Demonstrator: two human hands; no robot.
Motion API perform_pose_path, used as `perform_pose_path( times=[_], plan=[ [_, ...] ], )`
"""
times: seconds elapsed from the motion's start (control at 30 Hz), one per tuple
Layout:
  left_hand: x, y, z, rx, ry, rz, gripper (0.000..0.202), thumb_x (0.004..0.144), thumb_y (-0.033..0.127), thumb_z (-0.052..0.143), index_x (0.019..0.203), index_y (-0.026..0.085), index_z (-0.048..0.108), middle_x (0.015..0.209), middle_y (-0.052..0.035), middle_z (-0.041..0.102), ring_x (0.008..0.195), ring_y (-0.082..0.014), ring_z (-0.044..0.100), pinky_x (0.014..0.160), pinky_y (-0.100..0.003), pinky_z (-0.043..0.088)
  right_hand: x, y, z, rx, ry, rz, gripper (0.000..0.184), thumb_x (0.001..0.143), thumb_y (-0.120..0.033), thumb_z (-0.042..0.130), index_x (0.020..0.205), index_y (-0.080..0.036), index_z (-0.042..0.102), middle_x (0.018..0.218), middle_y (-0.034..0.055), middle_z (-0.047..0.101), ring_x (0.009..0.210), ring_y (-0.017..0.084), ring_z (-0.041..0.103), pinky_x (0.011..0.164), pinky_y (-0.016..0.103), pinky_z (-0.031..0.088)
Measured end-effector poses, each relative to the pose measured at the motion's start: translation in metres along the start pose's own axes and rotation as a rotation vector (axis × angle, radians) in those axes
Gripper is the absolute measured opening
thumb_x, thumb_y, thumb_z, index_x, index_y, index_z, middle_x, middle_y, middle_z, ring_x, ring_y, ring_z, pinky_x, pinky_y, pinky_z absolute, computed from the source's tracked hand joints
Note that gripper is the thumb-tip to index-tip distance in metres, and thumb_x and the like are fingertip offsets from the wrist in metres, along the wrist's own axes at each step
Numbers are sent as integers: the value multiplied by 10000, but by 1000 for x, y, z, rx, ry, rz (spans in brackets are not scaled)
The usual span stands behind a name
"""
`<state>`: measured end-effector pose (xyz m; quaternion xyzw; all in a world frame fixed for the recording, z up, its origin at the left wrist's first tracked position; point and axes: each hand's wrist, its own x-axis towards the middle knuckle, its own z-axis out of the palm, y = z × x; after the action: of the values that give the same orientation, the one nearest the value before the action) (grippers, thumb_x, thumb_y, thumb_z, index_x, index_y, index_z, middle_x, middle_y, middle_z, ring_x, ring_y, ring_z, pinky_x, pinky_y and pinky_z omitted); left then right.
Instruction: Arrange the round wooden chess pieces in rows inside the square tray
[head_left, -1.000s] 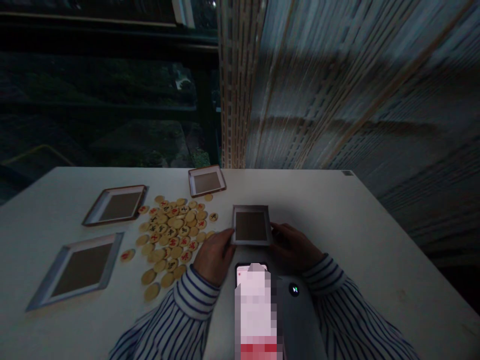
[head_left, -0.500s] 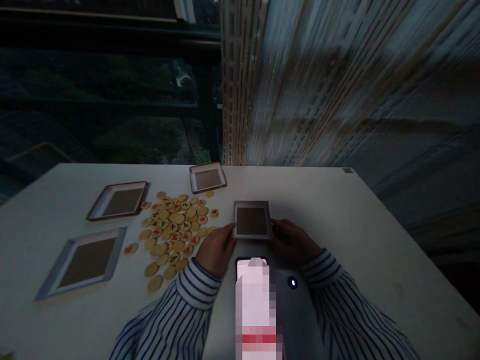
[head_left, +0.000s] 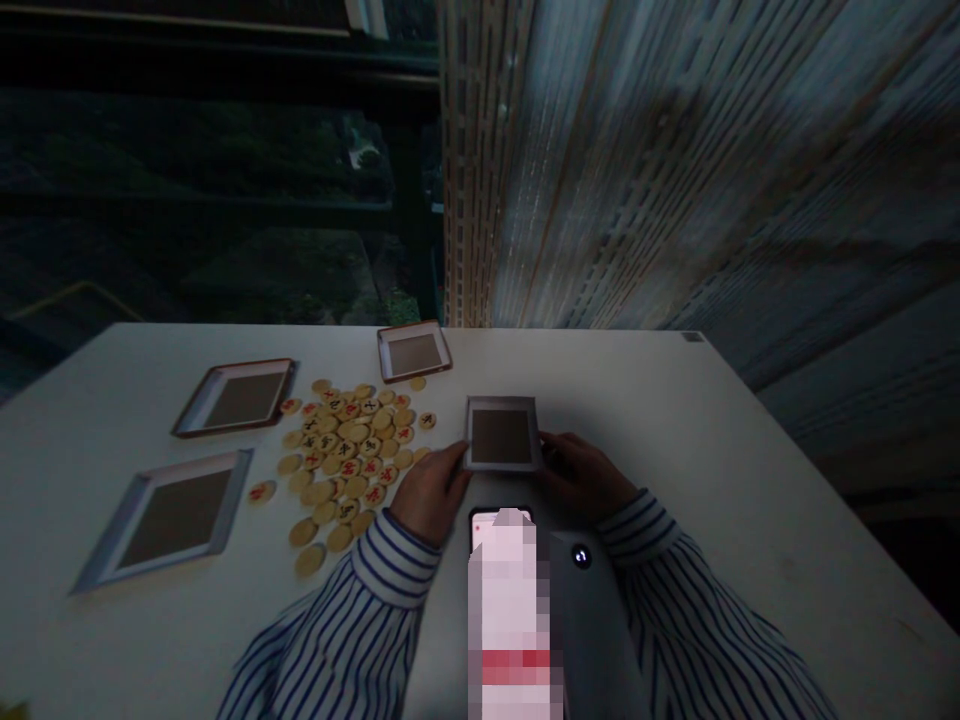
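Note:
A small square grey-rimmed tray sits on the white table in front of me. My left hand grips its left edge with curled fingers, and my right hand holds its right edge the same way. Both sleeves are blue-and-white striped. Left of my left hand lies a heap of round wooden game pieces with red and black marks. A phone with a lit screen lies just below the tray.
Three more shallow trays stand on the table: a red-rimmed tray at the left, a grey-rimmed tray nearer me, and a small red-rimmed tray at the back. A grey device lies by the phone. A curtain hangs behind.
The small tray between my hands has slid slightly away from me, and both hands have stayed on its edges. The camera view shifted a little.

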<state>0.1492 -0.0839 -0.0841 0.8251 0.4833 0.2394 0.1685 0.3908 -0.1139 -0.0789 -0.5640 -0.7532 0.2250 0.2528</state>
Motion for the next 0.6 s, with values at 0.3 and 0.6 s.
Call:
perform_pose_path(
  times=[0.3,0.6],
  plan=[
    [0,0,1,-20,28,20,353,777,200,497,1123,149,547,998,-97,668,907,-205,622,793,-344,504,0,7,3,-10,20,-9,533,769,-359,544,1246,-137,457,969,125,590,771,176,576,715,346,486],
    [-2,-6,2,-44,117,7,373,772,267,520,1124,149,548,980,-101,667,887,-205,623,794,-367,505,2,9,4,27,140,40,435,794,-355,497,1179,-154,512,875,86,635,676,148,586,641,313,498]
  ],
)
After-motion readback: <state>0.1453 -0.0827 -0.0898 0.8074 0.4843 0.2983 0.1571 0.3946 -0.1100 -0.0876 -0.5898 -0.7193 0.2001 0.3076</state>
